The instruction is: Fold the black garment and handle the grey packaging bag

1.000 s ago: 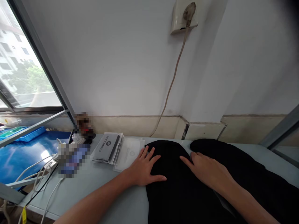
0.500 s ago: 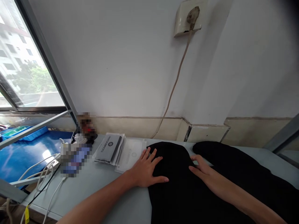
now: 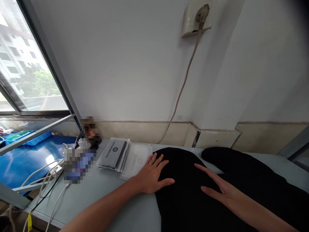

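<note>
Black fabric (image 3: 185, 193) lies spread over the grey table, with a rounded end near the wall and another long dark part (image 3: 251, 167) to the right. My left hand (image 3: 154, 175) rests with fingers spread on the fabric's left edge, close to a clear plastic bag (image 3: 136, 159). Over the middle of the fabric is my right hand (image 3: 219, 190), thumb and index finger stretched apart, nothing between them; its other fingers are hidden. A stack of grey packages (image 3: 113, 154) marked ROCKBROS sits left of the clear bag.
White cables (image 3: 51, 174) and a blurred-out object (image 3: 80, 164) lie on the table's left part. Beyond a metal frame bar (image 3: 41, 131) is a blue surface (image 3: 14, 166) with a blue tray (image 3: 36, 138). A cord (image 3: 184, 82) hangs from a wall socket (image 3: 189, 19).
My right hand has opened, its thumb and index finger parting from the fabric's right edge, and has shifted slightly right. My left hand stays spread on the left edge.
</note>
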Action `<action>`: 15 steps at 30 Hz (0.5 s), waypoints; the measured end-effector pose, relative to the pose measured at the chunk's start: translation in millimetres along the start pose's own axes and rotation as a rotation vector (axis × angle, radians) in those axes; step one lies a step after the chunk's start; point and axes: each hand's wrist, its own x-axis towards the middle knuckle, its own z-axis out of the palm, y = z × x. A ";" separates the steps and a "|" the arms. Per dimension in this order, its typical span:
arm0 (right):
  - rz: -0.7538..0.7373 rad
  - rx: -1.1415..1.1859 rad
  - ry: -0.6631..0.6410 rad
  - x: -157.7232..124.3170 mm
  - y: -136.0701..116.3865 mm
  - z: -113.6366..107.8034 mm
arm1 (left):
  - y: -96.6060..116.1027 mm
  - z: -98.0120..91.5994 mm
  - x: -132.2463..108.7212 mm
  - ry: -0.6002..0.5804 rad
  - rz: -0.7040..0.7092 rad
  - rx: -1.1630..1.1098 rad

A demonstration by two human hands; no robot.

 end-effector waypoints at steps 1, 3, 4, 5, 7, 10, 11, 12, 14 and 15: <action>-0.019 -0.038 -0.007 -0.8 -0.6 -0.6 | 1.0 -0.8 0.4 0.013 -0.011 -0.019; -0.056 -0.154 -0.002 -1.7 -2.8 -2.9 | 2.6 -1.8 1.5 0.050 -0.034 -0.060; -0.068 -0.219 0.003 -1.7 -3.7 -4.6 | 3.2 -2.0 2.1 0.070 -0.043 -0.078; -0.075 -0.282 0.006 -1.4 -4.4 -6.6 | 3.6 -2.1 2.7 0.092 -0.051 -0.092; -0.083 -0.394 0.000 0.0 -4.7 -11.5 | 3.9 -1.8 3.5 0.129 -0.066 -0.114; -0.134 -0.521 0.019 2.4 -4.2 -19.8 | 4.0 -0.9 3.5 0.157 -0.092 -0.130; -0.148 -0.551 0.033 2.8 -4.6 -22.5 | 4.0 -0.6 3.4 0.159 -0.096 -0.129; -0.152 -0.573 0.046 3.0 -5.6 -25.2 | 4.0 -0.3 3.3 0.157 -0.097 -0.125; -0.137 -0.595 0.048 2.5 -9.2 -30.3 | 3.7 0.5 3.3 0.150 -0.087 -0.112; -0.127 -0.595 0.031 2.0 -11.4 -32.6 | 3.3 1.0 3.5 0.147 -0.081 -0.106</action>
